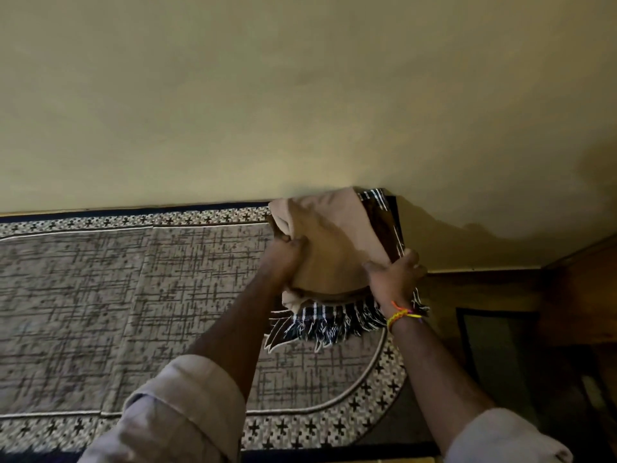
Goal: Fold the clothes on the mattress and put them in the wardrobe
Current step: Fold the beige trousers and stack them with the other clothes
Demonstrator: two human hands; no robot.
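Here, both hands closed on a folded tan garment (329,242), left hand (283,259), right hand (395,275), perhaps a fringed dark cloth (334,320) beneath

A plain yellowish wall (300,95) fills the upper part of the view, smudged and shadowed toward its right side. Below it lies a patterned covering (100,312) in grey-brown with dark crosshatch lines, edged by a pale cord line and a band of small dark crosses (133,219); the band curves round at the right end. To the right of it the floor (500,362) is dim, with a dark-framed greenish panel. At the far right stands a brown wooden surface (581,295), too dark to make out further
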